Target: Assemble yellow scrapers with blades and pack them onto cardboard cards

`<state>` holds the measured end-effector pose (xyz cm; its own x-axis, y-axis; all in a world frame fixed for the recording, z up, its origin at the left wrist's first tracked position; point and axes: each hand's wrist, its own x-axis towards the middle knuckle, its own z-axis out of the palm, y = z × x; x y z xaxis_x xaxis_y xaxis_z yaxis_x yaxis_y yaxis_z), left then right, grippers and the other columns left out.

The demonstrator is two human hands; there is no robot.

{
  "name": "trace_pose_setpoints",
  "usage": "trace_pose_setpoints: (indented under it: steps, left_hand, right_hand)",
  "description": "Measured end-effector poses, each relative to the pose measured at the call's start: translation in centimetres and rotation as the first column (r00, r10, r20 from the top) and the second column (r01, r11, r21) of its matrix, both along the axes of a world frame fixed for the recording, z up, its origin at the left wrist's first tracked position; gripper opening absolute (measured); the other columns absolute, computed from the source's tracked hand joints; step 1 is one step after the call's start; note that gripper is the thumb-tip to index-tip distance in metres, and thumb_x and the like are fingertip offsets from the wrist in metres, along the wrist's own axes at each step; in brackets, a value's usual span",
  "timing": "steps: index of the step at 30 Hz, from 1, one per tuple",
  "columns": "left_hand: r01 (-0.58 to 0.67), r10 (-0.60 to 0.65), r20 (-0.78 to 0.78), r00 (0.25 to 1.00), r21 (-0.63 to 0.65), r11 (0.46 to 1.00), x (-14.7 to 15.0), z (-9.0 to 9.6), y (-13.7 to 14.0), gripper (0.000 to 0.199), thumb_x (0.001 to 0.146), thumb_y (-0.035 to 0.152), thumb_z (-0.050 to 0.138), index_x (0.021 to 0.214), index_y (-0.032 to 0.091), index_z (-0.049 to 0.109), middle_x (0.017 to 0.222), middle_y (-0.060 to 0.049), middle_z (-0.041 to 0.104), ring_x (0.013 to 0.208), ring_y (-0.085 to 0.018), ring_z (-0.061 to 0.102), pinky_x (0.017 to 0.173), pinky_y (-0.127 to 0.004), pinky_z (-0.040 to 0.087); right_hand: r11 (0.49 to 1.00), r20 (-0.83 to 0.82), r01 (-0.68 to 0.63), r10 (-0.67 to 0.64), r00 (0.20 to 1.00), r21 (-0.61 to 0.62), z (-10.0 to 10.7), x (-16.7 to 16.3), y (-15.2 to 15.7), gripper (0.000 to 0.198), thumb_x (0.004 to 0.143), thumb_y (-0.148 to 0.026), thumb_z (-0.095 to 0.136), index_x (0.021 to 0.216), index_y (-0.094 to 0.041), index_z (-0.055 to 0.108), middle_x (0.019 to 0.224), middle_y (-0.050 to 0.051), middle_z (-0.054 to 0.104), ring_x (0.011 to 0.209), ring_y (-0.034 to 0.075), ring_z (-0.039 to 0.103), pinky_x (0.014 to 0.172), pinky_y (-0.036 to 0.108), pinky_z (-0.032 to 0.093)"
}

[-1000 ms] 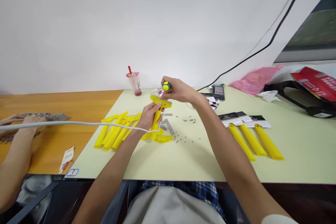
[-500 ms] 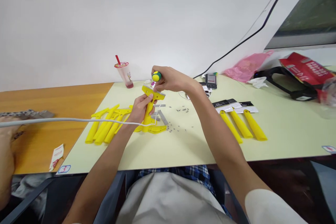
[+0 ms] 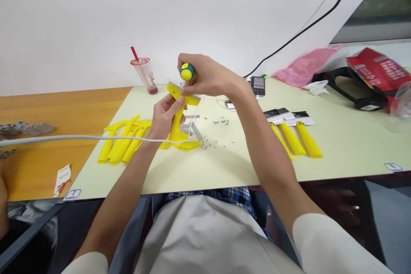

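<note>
My left hand (image 3: 165, 115) is closed around a yellow scraper (image 3: 177, 120) with a wide head and a metal blade along its far edge. Above that head, my right hand (image 3: 204, 72) grips a green and yellow screwdriver (image 3: 186, 72) by its handle; the tip is hidden behind my fingers. Under the held scraper lie yellow scraper parts (image 3: 188, 145) and grey metal blades (image 3: 195, 131). Small screws (image 3: 221, 121) are scattered to their right. Several yellow scraper handles (image 3: 117, 143) lie together left of my left hand.
Yellow scrapers with black-and-white covers (image 3: 293, 139) lie at right. At the back stand a cup with a red straw (image 3: 145, 75) and a small device with a screen (image 3: 258, 86). A white cable (image 3: 96, 138) crosses before my left forearm. A black frame (image 3: 359, 102) lies far right.
The view has shifted slightly, so things sit higher in the picture. My right hand and the screwdriver have turned a little over the scraper head; both grips stay the same.
</note>
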<state>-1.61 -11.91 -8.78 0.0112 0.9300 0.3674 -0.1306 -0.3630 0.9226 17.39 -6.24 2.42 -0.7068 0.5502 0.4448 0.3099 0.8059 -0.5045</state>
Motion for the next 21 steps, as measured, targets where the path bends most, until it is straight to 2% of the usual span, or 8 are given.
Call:
trace_pose_setpoints:
  steps: [2, 5, 7, 9, 12, 16, 18, 21]
  left_hand:
    - [-0.160, 0.168, -0.053, 0.984, 0.124, 0.979, 0.4, -0.2, -0.1, 0.065, 0.082, 0.057, 0.093, 0.132, 0.024, 0.069, 0.119, -0.011, 0.069, 0.087, -0.018, 0.070, 0.052, -0.021, 0.053]
    - [-0.346, 0.418, -0.156, 0.895, 0.349, 0.871, 0.8, -0.9, -0.5, 0.083, 0.081, 0.055, 0.095, 0.151, 0.030, 0.057, 0.147, -0.014, 0.059, 0.109, -0.024, 0.071, 0.064, -0.023, 0.060]
    - [-0.392, 0.539, -0.224, 0.812, 0.475, 0.788, 0.8, -1.3, -0.6, 0.075, 0.089, 0.054, 0.088, 0.152, 0.027, 0.059, 0.154, -0.017, 0.053, 0.118, -0.028, 0.069, 0.072, -0.028, 0.064]
    - [-0.386, 0.613, -0.269, 0.743, 0.576, 0.721, 0.6, -1.5, -0.7, 0.056, 0.097, 0.051, 0.080, 0.144, 0.024, 0.067, 0.155, -0.019, 0.052, 0.123, -0.031, 0.068, 0.081, -0.035, 0.066]
    - [-0.336, 0.650, -0.283, 0.705, 0.675, 0.658, 0.2, -1.6, -0.6, 0.036, 0.102, 0.045, 0.074, 0.131, 0.023, 0.077, 0.155, -0.020, 0.055, 0.127, -0.034, 0.069, 0.088, -0.044, 0.068]
    - [-0.266, 0.665, -0.332, 0.670, 0.728, 0.632, 0.0, -1.9, -0.7, 0.027, 0.105, 0.037, 0.069, 0.128, 0.028, 0.081, 0.154, -0.018, 0.063, 0.126, -0.034, 0.072, 0.084, -0.043, 0.069]
    - [-0.245, 0.666, -0.364, 0.652, 0.730, 0.639, -0.2, -2.1, -0.7, 0.027, 0.107, 0.033, 0.066, 0.128, 0.029, 0.082, 0.152, -0.018, 0.067, 0.129, -0.033, 0.071, 0.090, -0.045, 0.068]
    - [-0.190, 0.623, -0.401, 0.672, 0.719, 0.668, -0.7, -2.6, -0.5, 0.025, 0.107, 0.031, 0.066, 0.126, 0.030, 0.083, 0.153, -0.018, 0.067, 0.134, -0.034, 0.069, 0.099, -0.048, 0.065]
  right_hand:
    - [1.000, -0.042, 0.005, -0.005, 0.999, -0.005, 0.2, 0.3, 0.0, 0.041, 0.078, -0.011, 0.074, 0.093, -0.027, 0.040, 0.079, -0.005, 0.054, 0.072, 0.017, 0.063, 0.054, 0.030, 0.039]
    - [1.000, -0.086, 0.008, -0.010, 0.996, -0.029, 0.4, 0.7, -0.1, 0.042, 0.079, -0.014, 0.078, 0.095, -0.026, 0.041, 0.080, -0.004, 0.057, 0.076, 0.020, 0.067, 0.056, 0.031, 0.043]
    - [0.997, -0.095, 0.017, -0.024, 0.995, -0.069, 0.6, 0.8, -0.2, 0.044, 0.079, -0.016, 0.081, 0.097, -0.026, 0.043, 0.080, -0.003, 0.060, 0.078, 0.022, 0.068, 0.059, 0.031, 0.045]
    - [0.994, -0.091, 0.023, -0.033, 0.995, -0.111, 0.7, 0.9, -0.3, 0.045, 0.078, -0.017, 0.083, 0.100, -0.026, 0.045, 0.080, -0.002, 0.062, 0.083, 0.024, 0.068, 0.063, 0.031, 0.046]
    - [0.990, -0.091, 0.007, -0.020, 0.996, -0.137, 0.9, 1.0, -0.6, 0.044, 0.079, -0.020, 0.083, 0.102, -0.026, 0.046, 0.082, 0.000, 0.066, 0.084, 0.026, 0.067, 0.065, 0.033, 0.047]
    - [0.989, -0.086, -0.017, 0.004, 0.996, -0.148, 1.0, 1.3, -0.6, 0.042, 0.080, -0.023, 0.081, 0.101, -0.027, 0.044, 0.081, 0.000, 0.069, 0.077, 0.025, 0.066, 0.063, 0.034, 0.045]
    - [0.989, -0.068, -0.009, -0.001, 0.998, -0.145, 1.0, 1.4, -0.4, 0.043, 0.080, -0.023, 0.081, 0.100, -0.027, 0.044, 0.080, -0.001, 0.068, 0.075, 0.024, 0.065, 0.062, 0.034, 0.044]
    - [0.991, -0.028, 0.031, -0.035, 0.999, -0.133, 0.8, 1.5, 0.0, 0.044, 0.078, -0.021, 0.082, 0.099, -0.026, 0.044, 0.080, -0.001, 0.067, 0.076, 0.024, 0.064, 0.062, 0.034, 0.044]
